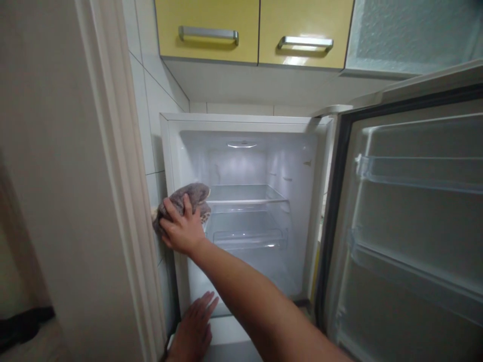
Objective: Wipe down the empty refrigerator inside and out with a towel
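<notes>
My right hand (183, 226) clasps one cloth (196, 192) against one fridge (241, 119); left hand (194, 323) unclenched, low. Two cabinet handles (209, 33) above.

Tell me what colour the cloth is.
The cloth is greyish brown with pale edges, best seen in the head view.

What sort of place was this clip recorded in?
Most likely a home kitchen: an open fridge with clear shelves, yellow wall cupboards above it, and white tiles on the wall beside it.
</notes>
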The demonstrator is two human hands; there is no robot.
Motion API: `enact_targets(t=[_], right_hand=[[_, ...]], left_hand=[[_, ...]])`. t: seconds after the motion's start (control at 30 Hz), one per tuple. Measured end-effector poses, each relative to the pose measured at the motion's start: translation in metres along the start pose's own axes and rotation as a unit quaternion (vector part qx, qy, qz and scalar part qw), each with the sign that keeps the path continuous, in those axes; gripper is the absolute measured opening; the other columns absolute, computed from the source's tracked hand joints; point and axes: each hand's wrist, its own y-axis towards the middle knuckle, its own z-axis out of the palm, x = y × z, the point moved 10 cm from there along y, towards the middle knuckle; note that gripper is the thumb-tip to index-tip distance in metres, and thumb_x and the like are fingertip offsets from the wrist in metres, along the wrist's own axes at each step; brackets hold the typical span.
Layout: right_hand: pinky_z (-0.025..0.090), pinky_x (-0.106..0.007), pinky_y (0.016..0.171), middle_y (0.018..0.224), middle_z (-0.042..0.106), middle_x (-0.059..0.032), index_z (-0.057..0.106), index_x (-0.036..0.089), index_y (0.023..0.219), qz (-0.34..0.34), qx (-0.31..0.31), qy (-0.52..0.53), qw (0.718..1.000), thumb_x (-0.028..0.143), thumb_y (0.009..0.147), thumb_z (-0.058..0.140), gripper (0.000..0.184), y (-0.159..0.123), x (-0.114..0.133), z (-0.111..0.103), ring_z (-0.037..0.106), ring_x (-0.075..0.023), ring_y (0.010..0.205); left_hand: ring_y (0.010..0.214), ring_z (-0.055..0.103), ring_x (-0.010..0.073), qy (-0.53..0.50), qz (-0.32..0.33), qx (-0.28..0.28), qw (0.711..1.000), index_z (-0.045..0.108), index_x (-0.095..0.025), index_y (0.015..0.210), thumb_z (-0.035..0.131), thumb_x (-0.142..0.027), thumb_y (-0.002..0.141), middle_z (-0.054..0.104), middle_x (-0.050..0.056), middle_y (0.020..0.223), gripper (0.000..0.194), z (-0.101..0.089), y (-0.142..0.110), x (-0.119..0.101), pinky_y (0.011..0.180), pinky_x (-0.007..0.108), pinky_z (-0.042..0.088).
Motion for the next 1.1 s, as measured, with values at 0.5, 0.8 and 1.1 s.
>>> enact_targets(t=[0.5,0.8,1.1], right_hand=[[0.039,-0.057,0.122,0.162,0.058,-0.0103,0.075,0.02,0.135,-0.047,-0.06,-0.143,0.987,0.032,0.112,0.054,0.034,0.223,-0.094,-0.197,0.051,-0.0293,0.15],[0.036,-0.066,0.122,0.152,0.06,-0.0208,0.077,0.003,0.117,0.149,-0.097,-0.255,0.95,0.061,0.117,0.025,0.078,0.113,-0.242,-0.287,0.052,-0.0346,0.146],[0.036,-0.066,0.126,0.162,0.053,-0.02,0.07,0.008,0.142,0.118,-0.152,-0.268,0.944,0.055,0.117,0.035,0.064,0.135,-0.202,-0.26,0.05,-0.0354,0.15]], left_hand=[[0.154,0.05,0.0436,0.034,-0.244,-0.236,0.94,0.011,-0.025,0.179,0.056,-0.023,0.106,0.044,0.026,0.169,0.086,-0.151,0.103,0.068,0.116,0.067,0.054],[0.163,0.037,0.0448,-0.118,-0.324,-0.228,0.911,0.004,-0.018,0.179,0.047,-0.037,0.112,0.035,0.029,0.174,0.082,-0.103,0.092,0.12,0.127,0.073,0.039],[0.166,0.031,0.0418,-0.189,-0.362,-0.226,0.884,0.005,-0.016,0.179,0.046,-0.04,0.112,0.032,0.029,0.175,0.082,-0.066,0.072,0.127,0.133,0.071,0.031]])
